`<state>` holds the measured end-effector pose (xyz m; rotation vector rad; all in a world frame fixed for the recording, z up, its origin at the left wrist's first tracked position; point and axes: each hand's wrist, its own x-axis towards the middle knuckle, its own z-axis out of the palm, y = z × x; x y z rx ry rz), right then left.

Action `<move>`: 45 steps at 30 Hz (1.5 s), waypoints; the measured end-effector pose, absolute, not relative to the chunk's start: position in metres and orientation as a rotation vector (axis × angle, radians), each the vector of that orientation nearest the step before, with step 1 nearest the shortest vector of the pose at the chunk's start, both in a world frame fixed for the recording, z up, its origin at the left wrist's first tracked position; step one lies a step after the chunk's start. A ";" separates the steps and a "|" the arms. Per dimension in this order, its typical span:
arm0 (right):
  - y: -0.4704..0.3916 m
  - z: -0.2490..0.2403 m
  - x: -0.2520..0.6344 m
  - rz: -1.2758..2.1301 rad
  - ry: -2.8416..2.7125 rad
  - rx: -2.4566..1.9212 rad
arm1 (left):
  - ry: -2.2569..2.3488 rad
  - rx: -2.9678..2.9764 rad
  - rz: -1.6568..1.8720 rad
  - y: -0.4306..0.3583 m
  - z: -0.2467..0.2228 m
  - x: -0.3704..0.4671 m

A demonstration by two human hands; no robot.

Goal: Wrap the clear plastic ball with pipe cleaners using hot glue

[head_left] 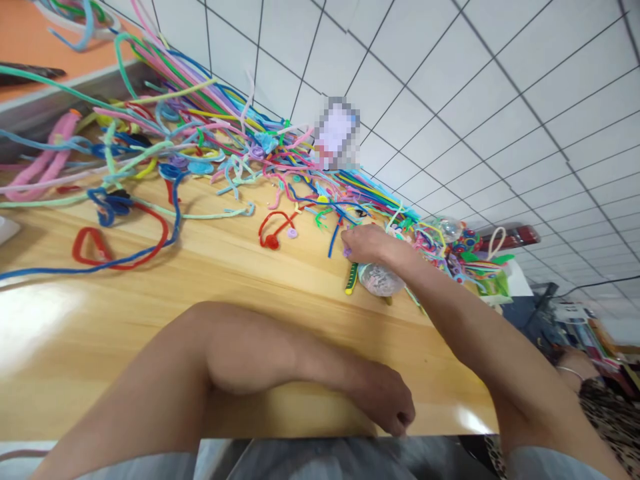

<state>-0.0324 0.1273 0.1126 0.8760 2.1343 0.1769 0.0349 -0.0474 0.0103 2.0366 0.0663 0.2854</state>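
My right hand [365, 241] reaches to the middle of the wooden table, its fingers closed around a small purple piece [347, 253] that shows at the fingertips. Just left of that hand lies a blue pipe cleaner [335, 238]. Below it are a short green-and-yellow striped stick [351, 279] and a clear rounded container [381, 280] with pale contents. My left hand [387, 403] rests curled near the table's front edge, nothing visible in it. A red pipe cleaner shape [271, 241] and a small lilac coil [293, 233] lie further left.
A tangled pile of colourful pipe cleaners [200, 127] runs along the tiled wall [425, 73]. At left lie a bent red pipe cleaner [120, 267] and a long blue one [65, 272]. A blurred-out phone-like object [336, 132] leans on the wall. Another person's arm [577, 367] shows at right.
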 end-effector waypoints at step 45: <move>0.045 0.038 0.169 -1.214 3.203 1.751 | 0.215 1.812 0.245 -0.051 0.020 0.017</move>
